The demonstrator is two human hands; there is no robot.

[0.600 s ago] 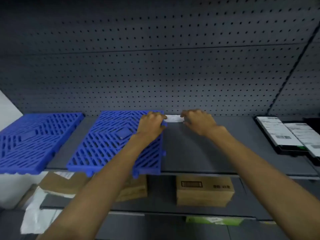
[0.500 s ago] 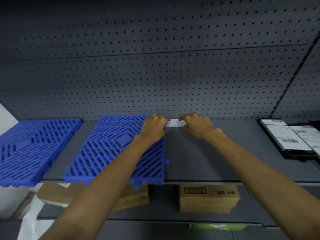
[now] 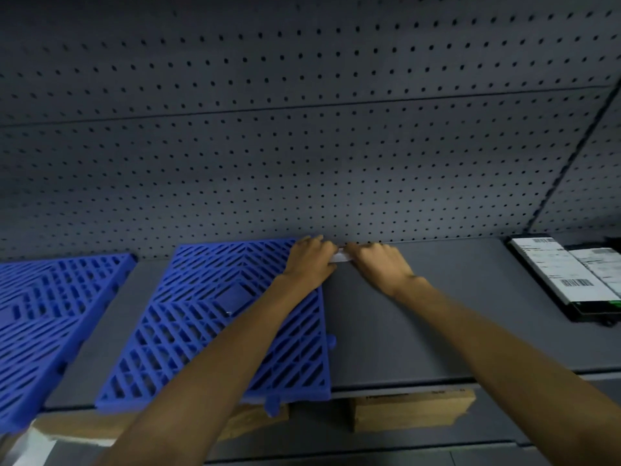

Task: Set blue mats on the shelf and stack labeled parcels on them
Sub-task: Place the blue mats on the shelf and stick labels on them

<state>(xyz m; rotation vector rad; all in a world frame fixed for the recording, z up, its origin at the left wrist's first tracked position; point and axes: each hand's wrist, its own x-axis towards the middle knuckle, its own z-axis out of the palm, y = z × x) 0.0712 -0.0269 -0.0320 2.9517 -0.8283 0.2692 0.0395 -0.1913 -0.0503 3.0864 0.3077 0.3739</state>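
Two blue slatted mats lie on the grey shelf [image 3: 437, 317]: one mat [image 3: 50, 314] at the far left, a second mat [image 3: 208, 317] in the middle, both overhanging the front edge. My left hand [image 3: 311, 260] rests on the middle mat's far right corner, fingers curled round the end of a small white strip [image 3: 341, 256]. My right hand [image 3: 379, 264] pinches the strip's other end against the shelf, close to the pegboard. Labeled black parcels [image 3: 564, 274] lie at the shelf's right end.
A dark pegboard wall [image 3: 302, 146] rises behind the shelf. On the lower shelf sit brown cardboard boxes [image 3: 410, 412] and white wrapping [image 3: 30, 445] at the lower left. Bare grey shelf lies between the middle mat and the black parcels.
Both hands have moved toward each other, so less of the white strip shows between them. The view has tilted up slightly; the mats stay put.
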